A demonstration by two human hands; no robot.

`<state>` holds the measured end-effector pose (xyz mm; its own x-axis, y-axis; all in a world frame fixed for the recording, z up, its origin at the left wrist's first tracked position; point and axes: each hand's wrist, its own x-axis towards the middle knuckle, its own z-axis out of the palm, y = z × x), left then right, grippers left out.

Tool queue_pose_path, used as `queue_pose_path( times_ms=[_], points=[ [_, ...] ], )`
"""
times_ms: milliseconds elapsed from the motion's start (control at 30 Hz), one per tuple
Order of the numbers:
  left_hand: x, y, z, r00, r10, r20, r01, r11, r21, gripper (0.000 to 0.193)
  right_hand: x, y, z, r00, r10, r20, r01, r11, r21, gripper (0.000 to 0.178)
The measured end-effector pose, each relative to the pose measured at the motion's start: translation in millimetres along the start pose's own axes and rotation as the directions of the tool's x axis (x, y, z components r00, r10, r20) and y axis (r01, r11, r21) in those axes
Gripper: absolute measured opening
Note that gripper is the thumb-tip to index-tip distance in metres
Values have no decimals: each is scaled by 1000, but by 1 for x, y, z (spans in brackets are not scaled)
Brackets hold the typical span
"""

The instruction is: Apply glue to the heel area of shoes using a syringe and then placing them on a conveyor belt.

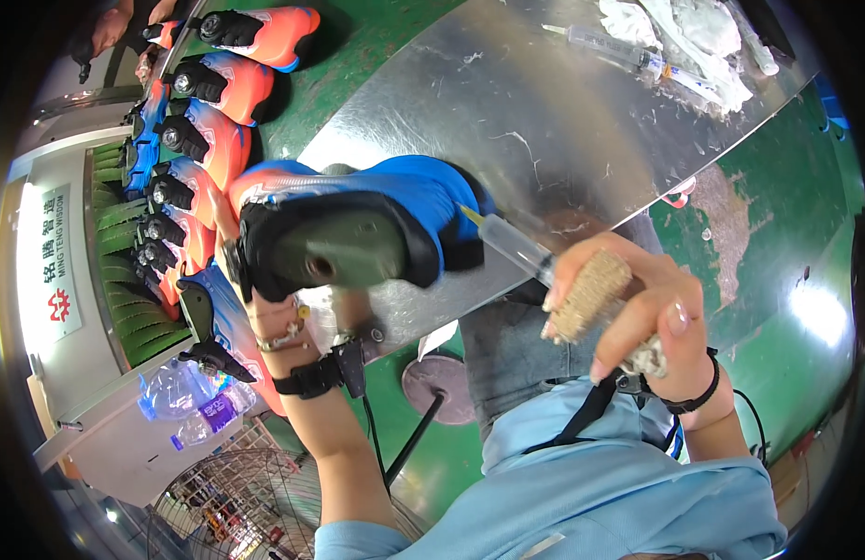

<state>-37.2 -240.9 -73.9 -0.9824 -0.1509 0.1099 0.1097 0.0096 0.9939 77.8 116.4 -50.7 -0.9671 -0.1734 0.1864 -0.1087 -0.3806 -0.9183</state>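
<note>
A blue and coral sports shoe [409, 191] with a black collar and a dark olive insole is held up over the metal tabletop. My left hand [272, 315] grips its coral end from the left; most of the fingers are hidden behind the shoe. A clear syringe [518, 247] with a yellow tip is in my right hand [670, 308]. Its tip meets the blue side of the shoe, or is very close to it. The same hand also holds a tan, bristly brush-like block [591, 297] and a crumpled whitish wad [649, 357].
Matching shoes [223, 89] stand along a green conveyor [120, 243] on the left. Another syringe [608, 45] lies by crumpled white tissue [698, 42] at the table's far right. Plastic bottles [209, 417] and a wire fan guard [237, 504] are at lower left.
</note>
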Motion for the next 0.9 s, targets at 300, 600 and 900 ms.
queue_pose_path(
  times_ms=[300, 600, 900],
  points=[
    [-132, 68, -24, 894, -328, -306, 389, 906, 167, 28, 7, 9, 12, 1000, 11, -17, -11, 999, 44, 63],
    [-217, 57, 28, 702, -707, 92, 702, 664, -258, 63, -9, 1, 25, 991, 99, -93, -89, 990, 107, 63],
    [-220, 34, 54, 718, -631, 294, 693, 610, -383, 60, -32, -24, 30, 980, 197, -20, -195, 978, 78, 62]
  ],
)
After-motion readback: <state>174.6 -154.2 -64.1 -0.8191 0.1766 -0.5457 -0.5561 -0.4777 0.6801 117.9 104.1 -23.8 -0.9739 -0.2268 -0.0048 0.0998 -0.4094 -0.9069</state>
